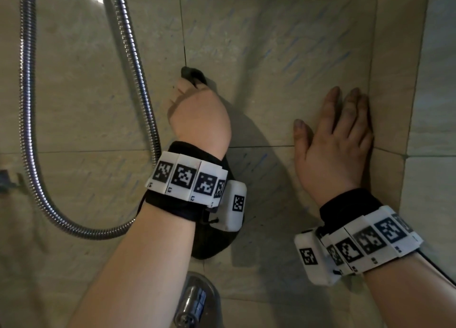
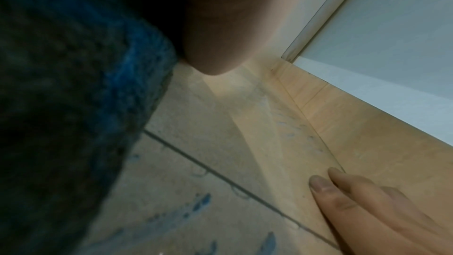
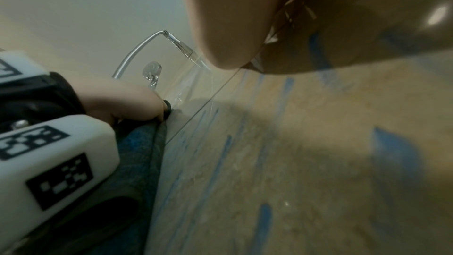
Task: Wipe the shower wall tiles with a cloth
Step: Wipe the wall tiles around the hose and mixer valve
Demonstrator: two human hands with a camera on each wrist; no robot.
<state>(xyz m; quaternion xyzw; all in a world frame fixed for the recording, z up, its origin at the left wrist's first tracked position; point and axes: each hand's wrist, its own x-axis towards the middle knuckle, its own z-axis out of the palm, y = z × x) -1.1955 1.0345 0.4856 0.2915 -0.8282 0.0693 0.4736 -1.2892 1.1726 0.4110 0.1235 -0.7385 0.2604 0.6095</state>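
Nearest, at the bottom of the head view, a chrome faucet (image 1: 195, 300) juts from the wall, smooth and rounded. Above it the left hand (image 1: 199, 115) is curled round a dark cloth (image 1: 212, 243), pressing it against the beige wall tiles (image 1: 271, 56); a tuft of the cloth shows past the knuckles at a vertical grout line, and its tail hangs below the wrist. The left wrist view shows the fabric as nubbly, blue-flecked terry. The right hand (image 1: 335, 140) lies flat with fingers straight and apart, holding nothing, braced beside the inner corner. The wiping seems to be mid-stroke: the glossy, faintly mottled tiles carry many blue streaks between the hands and higher up. The next move likely calls for a firm sweep across those streaks toward the corner, with the right hand shifted aside. Farther left, a ribbed metal shower hose (image 1: 27, 105) loops down the wall.
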